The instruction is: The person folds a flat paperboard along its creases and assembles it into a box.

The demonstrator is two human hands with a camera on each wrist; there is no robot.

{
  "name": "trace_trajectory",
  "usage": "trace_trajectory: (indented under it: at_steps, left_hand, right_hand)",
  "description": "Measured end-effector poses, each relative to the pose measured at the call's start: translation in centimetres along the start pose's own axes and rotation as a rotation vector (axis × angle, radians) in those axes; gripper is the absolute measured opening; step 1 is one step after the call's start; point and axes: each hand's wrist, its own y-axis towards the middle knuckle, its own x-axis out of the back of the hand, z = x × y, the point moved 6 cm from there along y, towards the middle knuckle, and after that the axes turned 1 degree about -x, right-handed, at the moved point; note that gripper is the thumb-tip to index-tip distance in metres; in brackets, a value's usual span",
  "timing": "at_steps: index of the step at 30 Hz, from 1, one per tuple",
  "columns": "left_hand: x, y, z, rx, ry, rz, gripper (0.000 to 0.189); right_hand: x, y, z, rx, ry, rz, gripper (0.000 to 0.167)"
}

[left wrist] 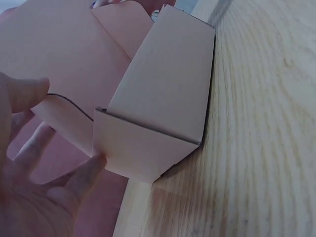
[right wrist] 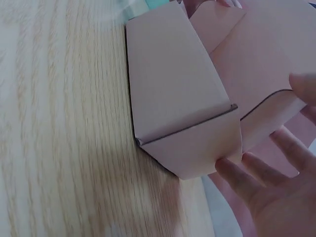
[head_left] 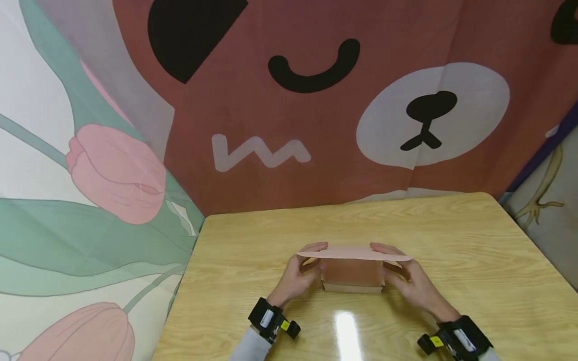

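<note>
A small pinkish cardboard box (head_left: 352,289) stands on the table between my two hands, its lid (head_left: 356,252) raised and tilted over the back. My left hand (head_left: 295,278) holds the left end of the lid. In the left wrist view its thumb lies on the lid's side flap (left wrist: 69,121), and a finger touches the box's side wall (left wrist: 138,148). On the other side, my right hand (head_left: 413,286) pinches the right side flap (right wrist: 271,118) of the lid. Its fingertips rest against the right side wall (right wrist: 197,143).
The box sits on a light wooden table (head_left: 253,235) with a bright light reflection near the front. Behind the table hangs a cloth with a printed bear (head_left: 316,120); printed tulips cover the left side. Each wrist wears a black camera strap (head_left: 266,316).
</note>
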Motion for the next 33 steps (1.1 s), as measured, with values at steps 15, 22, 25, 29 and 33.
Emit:
trace_trajectory:
  at_steps: [15,22,25,29,33]
  left_hand:
    - [0.2,0.0,-2.0,-0.226,0.223,0.083,0.06]
    - [0.3,-0.7,0.8,-0.175,0.252,0.099,0.083]
    - [0.5,-0.8,0.6,-0.163,0.263,0.112,0.084]
    - [1.1,-0.6,0.1,-0.071,0.254,0.114,0.067]
    - [1.6,-0.7,0.2,0.111,0.225,0.108,0.053]
  right_hand:
    - [0.5,-0.4,-0.5,0.184,-0.009,0.011,0.082]
    - [-0.2,-1.1,-0.7,0.192,-0.036,0.065,0.093]
    - [-0.3,-1.1,-0.3,0.179,-0.078,0.055,0.097]
    - [0.0,-0.9,-0.6,0.02,-0.058,0.036,0.075]
    - [0.1,-1.1,-1.2,-0.16,-0.036,0.026,0.055]
